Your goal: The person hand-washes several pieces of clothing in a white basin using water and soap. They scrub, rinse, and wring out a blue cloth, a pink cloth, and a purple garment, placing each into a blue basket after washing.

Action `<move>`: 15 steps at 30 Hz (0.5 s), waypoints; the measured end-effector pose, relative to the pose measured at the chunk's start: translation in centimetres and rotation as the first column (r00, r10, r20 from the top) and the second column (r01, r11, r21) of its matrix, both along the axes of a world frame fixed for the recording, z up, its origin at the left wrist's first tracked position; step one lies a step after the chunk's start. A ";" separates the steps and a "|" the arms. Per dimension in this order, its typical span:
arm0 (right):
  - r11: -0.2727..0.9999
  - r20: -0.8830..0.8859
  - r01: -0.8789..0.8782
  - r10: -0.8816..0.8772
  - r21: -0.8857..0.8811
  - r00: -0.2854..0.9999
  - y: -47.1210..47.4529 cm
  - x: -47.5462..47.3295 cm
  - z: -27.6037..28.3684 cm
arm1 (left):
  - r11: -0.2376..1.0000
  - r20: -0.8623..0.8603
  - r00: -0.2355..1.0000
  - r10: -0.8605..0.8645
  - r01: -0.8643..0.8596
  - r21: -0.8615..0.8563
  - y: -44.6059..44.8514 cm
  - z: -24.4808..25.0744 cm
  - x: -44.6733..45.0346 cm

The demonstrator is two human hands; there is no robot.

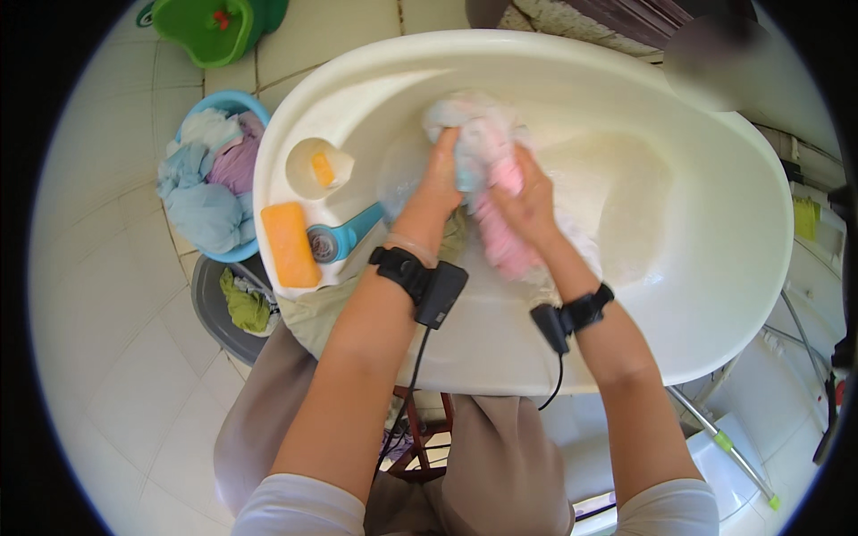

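Wet, bunched cloth, pink with white and pale blue parts, is held inside a white plastic bathtub. My left hand grips its pale upper part. To the right, my right hand is closed around the pink part; some fingers are hidden by the fabric. The cloth and hands are slightly blurred. An olive-beige cloth lies over the tub's near left rim, under my left forearm. On the left ledge are a large orange soap bar and a blue-handled tool with a round grey head.
A round recess in the ledge holds a small yellow soap piece. Left of the tub stand a blue basin of clothes and a grey basin with green cloth. A green potty is farther back. A metal pole leans at right.
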State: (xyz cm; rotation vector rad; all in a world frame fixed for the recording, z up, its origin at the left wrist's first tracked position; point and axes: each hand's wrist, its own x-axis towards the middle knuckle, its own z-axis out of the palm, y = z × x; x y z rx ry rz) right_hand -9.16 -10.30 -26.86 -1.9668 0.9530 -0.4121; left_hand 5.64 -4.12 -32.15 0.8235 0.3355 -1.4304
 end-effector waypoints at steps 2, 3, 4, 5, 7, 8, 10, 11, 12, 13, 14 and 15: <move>0.992 0.116 -0.068 0.080 -0.108 0.990 2.3 0.2 1.1 | 0.989 0.008 0.990 -0.141 0.141 0.054 0.2 -0.1 -0.3; 0.992 0.025 -0.088 0.091 -0.090 0.996 2.8 0.6 1.2 | 0.974 0.002 0.980 -0.199 0.198 0.107 0.3 0.0 -0.7; 0.985 -0.038 -0.131 0.127 -0.111 0.991 3.0 0.8 1.1 | 0.973 0.050 0.972 -0.229 0.230 -0.019 0.6 0.3 -1.6; 0.965 -0.037 -0.193 0.190 -0.177 0.981 2.5 0.9 1.0 | 0.970 0.117 0.967 -0.227 0.236 -0.063 1.0 0.6 -2.6; 0.956 -0.018 -0.053 0.049 -0.287 0.999 -0.2 0.7 0.2 | 0.969 0.210 0.954 -0.215 0.235 -0.071 1.4 1.7 -4.3; 0.956 -0.006 -0.024 0.024 -0.293 1.000 -2.1 0.4 -0.2 | 0.973 0.228 0.950 -0.215 0.228 -0.031 1.5 2.2 -4.8; 0.939 -0.203 0.039 -0.114 -0.343 0.973 -6.0 -1.1 -0.8 | 0.965 0.158 0.959 -0.236 0.212 0.155 1.7 3.2 -4.5; 0.959 -0.344 0.033 -0.133 -0.282 0.930 -7.4 -2.4 -0.9 | 0.952 0.237 0.934 -0.269 0.220 0.211 1.7 3.5 -4.3; 0.974 -0.480 0.011 -0.123 -0.228 0.868 -8.6 -3.9 -0.9 | 0.943 0.303 0.899 -0.317 0.264 0.203 1.7 3.7 -3.7; 0.933 -0.463 0.022 -0.199 -0.359 0.864 -9.1 -5.0 -1.1 | 0.934 0.371 0.857 -0.357 0.326 0.146 1.7 3.7 -3.3; 0.891 -0.320 0.079 -0.242 -0.447 0.916 -9.0 -5.7 -1.7 | 0.915 0.518 0.769 -0.376 0.220 0.338 1.6 3.5 -3.0; 0.841 -0.185 0.166 -0.298 -0.516 0.937 -8.9 -6.2 -2.2 | 0.889 0.647 0.649 -0.401 0.106 0.446 1.4 3.2 -2.7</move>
